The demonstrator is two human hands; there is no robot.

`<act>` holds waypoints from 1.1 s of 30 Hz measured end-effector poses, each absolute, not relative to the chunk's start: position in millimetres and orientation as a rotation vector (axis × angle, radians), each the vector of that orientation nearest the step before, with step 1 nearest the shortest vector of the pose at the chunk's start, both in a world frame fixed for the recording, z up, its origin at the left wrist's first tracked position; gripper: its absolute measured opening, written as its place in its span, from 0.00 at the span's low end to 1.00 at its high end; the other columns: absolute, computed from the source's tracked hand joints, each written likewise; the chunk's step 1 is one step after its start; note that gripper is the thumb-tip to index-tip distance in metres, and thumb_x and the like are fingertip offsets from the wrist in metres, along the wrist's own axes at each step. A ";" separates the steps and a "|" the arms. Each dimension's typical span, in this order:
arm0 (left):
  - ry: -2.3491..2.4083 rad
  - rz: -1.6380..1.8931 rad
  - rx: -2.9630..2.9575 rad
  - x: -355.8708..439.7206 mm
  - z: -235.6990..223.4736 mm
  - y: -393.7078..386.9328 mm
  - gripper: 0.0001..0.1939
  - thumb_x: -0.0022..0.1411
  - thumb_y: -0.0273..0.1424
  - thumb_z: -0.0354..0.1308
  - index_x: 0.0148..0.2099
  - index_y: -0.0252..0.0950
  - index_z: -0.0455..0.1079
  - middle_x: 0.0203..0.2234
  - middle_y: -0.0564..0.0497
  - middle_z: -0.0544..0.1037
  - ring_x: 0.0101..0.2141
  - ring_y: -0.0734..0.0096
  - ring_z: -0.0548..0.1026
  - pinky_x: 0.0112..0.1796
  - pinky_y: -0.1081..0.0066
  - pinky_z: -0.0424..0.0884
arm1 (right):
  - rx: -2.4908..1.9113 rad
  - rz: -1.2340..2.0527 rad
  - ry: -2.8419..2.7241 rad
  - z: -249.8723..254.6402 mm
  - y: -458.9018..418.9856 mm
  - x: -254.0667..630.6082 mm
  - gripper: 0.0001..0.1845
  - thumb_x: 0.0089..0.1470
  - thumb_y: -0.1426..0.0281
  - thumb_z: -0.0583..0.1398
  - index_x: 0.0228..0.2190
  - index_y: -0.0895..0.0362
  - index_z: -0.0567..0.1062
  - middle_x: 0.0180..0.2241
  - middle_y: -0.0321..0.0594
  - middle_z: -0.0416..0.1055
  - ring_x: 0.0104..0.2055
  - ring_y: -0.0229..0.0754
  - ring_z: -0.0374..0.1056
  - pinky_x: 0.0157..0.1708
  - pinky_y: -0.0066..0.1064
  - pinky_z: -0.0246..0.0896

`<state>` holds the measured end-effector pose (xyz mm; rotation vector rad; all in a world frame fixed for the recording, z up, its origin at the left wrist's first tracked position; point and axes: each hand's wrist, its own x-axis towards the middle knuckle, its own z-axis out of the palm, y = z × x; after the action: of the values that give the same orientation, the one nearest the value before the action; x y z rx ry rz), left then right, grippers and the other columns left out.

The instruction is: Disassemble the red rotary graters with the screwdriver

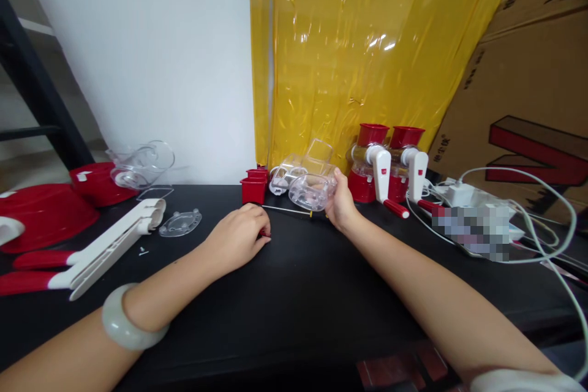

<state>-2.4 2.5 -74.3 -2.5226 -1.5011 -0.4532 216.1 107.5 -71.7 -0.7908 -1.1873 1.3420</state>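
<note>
My right hand (342, 203) grips a clear plastic grinder housing (312, 190) by its right side, tilted just above the black table. My left hand (245, 229) rests on the table with curled fingers around a small red piece (263, 233), mostly hidden by them. Between the hands lies a thin metal rod (289, 211) with a yellow end. Behind my left hand stand red square hoppers (253, 188). A white round part (279, 180) sits behind the clear housing.
Two assembled red-and-clear crank grinders (374, 165) stand right, beside white cables and a power strip (459, 193). At left lie red bases (46, 214), white crank handles (110, 245), a clear plate (180, 223), small screws (144, 251) and another clear housing (142, 165).
</note>
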 end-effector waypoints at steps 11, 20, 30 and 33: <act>-1.366 -1.068 -2.275 -1.4 -66.7 -8.5 0.20 0.59 0.39 0.60 0.51 0.39 0.62 0.45 0.47 0.73 0.48 0.60 0.71 0.50 0.57 0.69 | -0.340 2.033 -1.073 -66.2 88.0 211.9 0.30 0.61 0.53 0.40 0.46 0.59 0.70 0.35 0.48 0.77 0.40 0.48 0.74 0.42 0.47 0.70; -1.381 -1.235 -2.343 9.9 -74.2 -13.9 0.33 0.53 0.44 0.65 0.55 0.39 0.54 0.48 0.43 0.67 0.49 0.58 0.72 0.49 0.56 0.72 | -0.301 2.130 -1.093 -67.8 64.3 195.0 0.29 0.59 0.49 0.45 0.45 0.56 0.71 0.42 0.44 0.76 0.46 0.44 0.71 0.47 0.38 0.66; -1.427 -1.874 -2.169 6.0 -81.6 -9.2 0.41 0.38 0.38 0.74 0.49 0.42 0.53 0.42 0.47 0.75 0.42 0.56 0.78 0.42 0.55 0.76 | -0.124 2.118 -1.387 -74.6 57.9 199.0 0.26 0.39 0.64 0.71 0.42 0.59 0.74 0.42 0.43 0.76 0.42 0.41 0.73 0.54 0.41 0.61; -1.343 -2.106 -2.298 15.1 -75.4 -14.7 0.38 0.41 0.32 0.73 0.50 0.42 0.53 0.46 0.44 0.75 0.47 0.55 0.77 0.47 0.54 0.75 | -0.148 2.074 -1.408 -72.9 57.7 202.6 0.30 0.36 0.71 0.72 0.45 0.57 0.73 0.48 0.44 0.74 0.47 0.42 0.72 0.57 0.42 0.58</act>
<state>15.1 -14.7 -75.4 -2.2978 -1.3432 -2.1057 202.6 57.7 -72.9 -0.1484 -1.4082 2.0744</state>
